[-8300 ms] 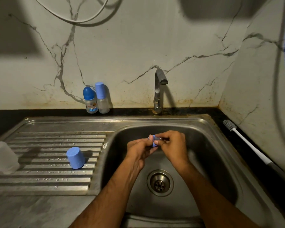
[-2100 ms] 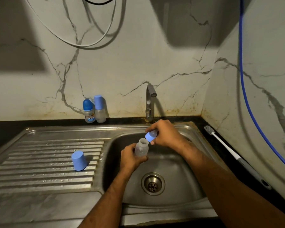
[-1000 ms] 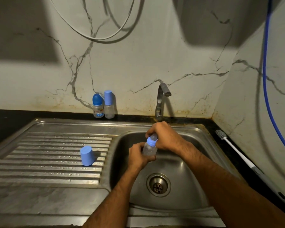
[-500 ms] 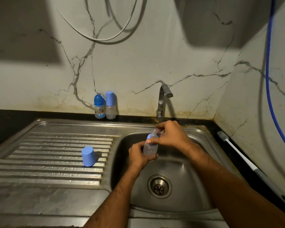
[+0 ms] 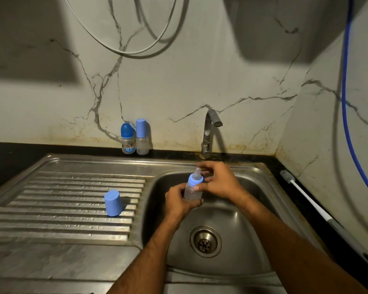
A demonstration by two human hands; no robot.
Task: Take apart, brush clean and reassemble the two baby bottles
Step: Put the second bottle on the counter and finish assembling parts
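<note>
1. A person stands at a steel sink [image 5: 261, 183]. The left hand [image 5: 180, 203] is wrapped around the clear body of a small baby bottle [image 5: 192, 193], holding it upright over the basin, above the drain [image 5: 205, 241].
2. The right hand [image 5: 218, 183] sits just to the right of the bottle. Its thumb rests against the bottle just below the blue screw ring [image 5: 195, 181], and its forefinger reaches up near the tip of the clear teat [image 5: 197, 173]. The other fingers are loosely curled, and whether it truly grips is hard to tell.
3. Risk: the bottle looks wet (droplets show inside), so it could slip from the left hand into the basin if the grip is loose.
4. Risk: if the ring is cross-threaded or only half turned, the bottle would leak later.
5. Risk: pulling on the soft teat could unseat it from the ring.
6. Well to the left of the left hand, a blue cap [image 5: 113, 202] stands upside down on the ribbed drainboard [image 5: 51, 209]. It is not yet fitted and a stray elbow could knock it.
7. Beyond the hands, two capped bottles [image 5: 135, 141] stand against the wall. Far right of the right hand lies a bottle brush [image 5: 306, 200].
</note>
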